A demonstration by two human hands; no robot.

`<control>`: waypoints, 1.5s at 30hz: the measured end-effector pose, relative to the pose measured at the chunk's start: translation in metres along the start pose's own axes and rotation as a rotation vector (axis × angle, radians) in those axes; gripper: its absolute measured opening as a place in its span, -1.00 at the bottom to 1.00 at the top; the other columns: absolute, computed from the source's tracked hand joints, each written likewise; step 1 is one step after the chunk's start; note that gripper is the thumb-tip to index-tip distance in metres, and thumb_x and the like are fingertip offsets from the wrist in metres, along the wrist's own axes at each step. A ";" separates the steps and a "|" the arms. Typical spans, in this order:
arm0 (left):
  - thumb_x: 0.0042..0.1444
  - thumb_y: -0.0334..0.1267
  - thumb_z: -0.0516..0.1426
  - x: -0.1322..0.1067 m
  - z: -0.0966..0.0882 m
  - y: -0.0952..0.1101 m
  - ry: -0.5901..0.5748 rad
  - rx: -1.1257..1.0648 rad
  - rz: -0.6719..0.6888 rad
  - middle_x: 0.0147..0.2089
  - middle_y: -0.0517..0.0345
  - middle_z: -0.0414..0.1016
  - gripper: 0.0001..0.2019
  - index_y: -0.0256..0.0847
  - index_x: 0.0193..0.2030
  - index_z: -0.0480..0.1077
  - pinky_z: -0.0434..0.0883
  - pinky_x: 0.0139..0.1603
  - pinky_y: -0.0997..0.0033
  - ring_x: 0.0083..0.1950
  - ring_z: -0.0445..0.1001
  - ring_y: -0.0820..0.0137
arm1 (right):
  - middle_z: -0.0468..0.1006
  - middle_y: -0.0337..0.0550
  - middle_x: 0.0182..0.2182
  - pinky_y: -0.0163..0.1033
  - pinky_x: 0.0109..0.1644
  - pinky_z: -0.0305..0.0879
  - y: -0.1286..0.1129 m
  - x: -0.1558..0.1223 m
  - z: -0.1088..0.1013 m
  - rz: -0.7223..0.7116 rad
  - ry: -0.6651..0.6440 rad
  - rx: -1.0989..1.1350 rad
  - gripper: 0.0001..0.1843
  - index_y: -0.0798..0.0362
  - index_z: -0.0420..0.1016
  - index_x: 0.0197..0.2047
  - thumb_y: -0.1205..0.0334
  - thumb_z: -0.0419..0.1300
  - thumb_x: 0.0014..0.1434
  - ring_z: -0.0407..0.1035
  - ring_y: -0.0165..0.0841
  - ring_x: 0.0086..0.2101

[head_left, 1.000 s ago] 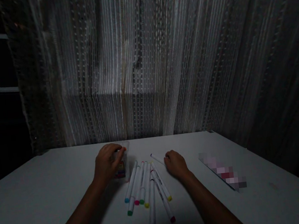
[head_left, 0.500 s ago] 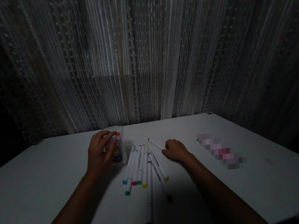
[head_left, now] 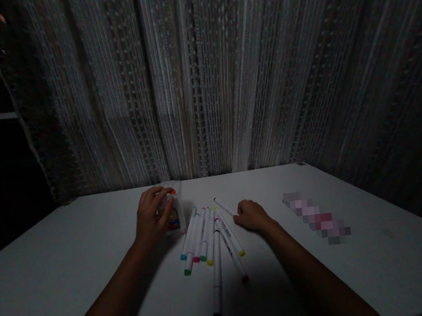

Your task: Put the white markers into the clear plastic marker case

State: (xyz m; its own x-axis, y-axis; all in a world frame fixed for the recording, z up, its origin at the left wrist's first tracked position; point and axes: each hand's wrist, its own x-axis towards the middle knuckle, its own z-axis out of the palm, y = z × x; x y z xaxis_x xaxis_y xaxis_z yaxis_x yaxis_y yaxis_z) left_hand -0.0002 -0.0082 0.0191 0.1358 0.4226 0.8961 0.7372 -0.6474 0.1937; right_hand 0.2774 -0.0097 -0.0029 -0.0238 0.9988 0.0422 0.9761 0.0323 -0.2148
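On the left, my left hand [head_left: 152, 214] is closed around the side and top of a clear plastic case [head_left: 180, 206] standing on the table. An orange cap [head_left: 173, 192] shows at the top of the case, close to my fingertips, and a dark label [head_left: 172, 219] is on its front. My right hand [head_left: 251, 215] rests on the table with its fingers pinched on the near end of a white marker [head_left: 224, 206], whose dark tip points away to the left. Between the hands lies a loose fan of several white markers [head_left: 204, 236] with coloured ends, some crossing. A dark-ended marker [head_left: 216, 278] lies nearest me.
The white table [head_left: 74, 263] reaches back to a striped string curtain [head_left: 195, 79]. A pixelated pinkish long item [head_left: 317, 217] lies to the right. The light is dim.
The view has shifted slightly, so everything on the table appears a little further right. Both hands keep their holds and have hardly moved relative to the case and markers.
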 end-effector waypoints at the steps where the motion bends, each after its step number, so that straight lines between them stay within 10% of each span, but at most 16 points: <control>1: 0.17 -0.19 0.01 0.000 0.000 0.000 0.002 -0.006 -0.003 -0.13 0.04 0.38 -0.77 -0.16 -0.09 0.37 0.31 -0.02 0.22 -0.06 0.34 0.28 | 0.55 0.06 -0.31 -0.27 -0.34 0.15 0.001 0.001 0.001 0.011 0.025 0.019 -0.80 0.14 0.49 -0.35 0.20 0.14 -0.02 0.42 -0.22 -0.30; 10: 0.15 -0.15 0.02 0.000 0.000 0.000 -0.008 -0.036 -0.051 -0.12 0.04 0.39 -0.78 -0.16 -0.11 0.30 0.31 0.01 0.21 -0.04 0.34 0.26 | 0.51 -0.05 -0.35 -0.26 -0.27 0.21 0.002 0.007 -0.004 0.034 0.604 0.646 -0.75 0.11 0.40 -0.31 0.11 0.02 0.07 0.35 -0.29 -0.34; 17: 0.13 -0.18 0.04 -0.003 0.004 -0.005 0.003 -0.047 -0.066 -0.06 0.00 0.35 -0.77 -0.18 -0.09 0.30 0.32 0.04 0.21 0.01 0.34 0.26 | 0.44 -0.16 -0.48 -0.31 -0.43 0.16 -0.050 -0.013 -0.067 -0.193 0.737 0.916 -0.71 0.10 0.39 -0.39 0.02 0.10 -0.01 0.28 -0.36 -0.47; 27: 0.12 -0.18 0.04 -0.004 0.004 -0.002 0.008 -0.096 -0.118 -0.06 0.02 0.29 -0.75 -0.14 -0.07 0.34 0.37 -0.02 0.24 -0.01 0.34 0.26 | 0.37 -0.27 -0.62 -0.38 -0.46 0.04 -0.154 0.009 -0.124 -0.432 0.410 0.367 -0.89 0.12 0.48 -0.50 0.26 0.19 -0.03 0.22 -0.46 -0.53; 40: 0.09 -0.16 0.09 -0.004 0.009 -0.006 0.074 -0.186 -0.165 -0.04 -0.05 0.34 -0.65 -0.18 0.01 0.20 0.36 0.03 0.19 0.02 0.35 0.23 | 0.25 -0.29 -0.67 -0.37 -0.48 -0.01 -0.170 0.034 -0.094 -0.458 -0.009 0.311 -0.63 0.18 0.40 -0.58 0.16 0.05 0.17 0.18 -0.48 -0.55; 45: 0.06 -0.13 0.12 -0.006 0.013 -0.009 0.109 -0.215 -0.196 -0.04 -0.04 0.35 -0.61 -0.21 0.00 0.19 0.38 0.01 0.20 0.00 0.37 0.24 | 0.29 -0.29 -0.61 -0.38 -0.46 -0.01 -0.171 0.034 -0.087 -0.461 0.051 0.273 -0.73 0.19 0.46 -0.47 0.18 0.10 0.14 0.18 -0.47 -0.52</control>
State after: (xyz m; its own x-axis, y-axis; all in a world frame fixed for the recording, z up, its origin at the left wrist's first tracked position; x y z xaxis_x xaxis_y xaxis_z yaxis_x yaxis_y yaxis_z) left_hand 0.0005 0.0032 0.0068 -0.0761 0.4896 0.8686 0.5837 -0.6844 0.4369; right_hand 0.1283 0.0160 0.1207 -0.4193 0.8762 0.2378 0.7752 0.4818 -0.4086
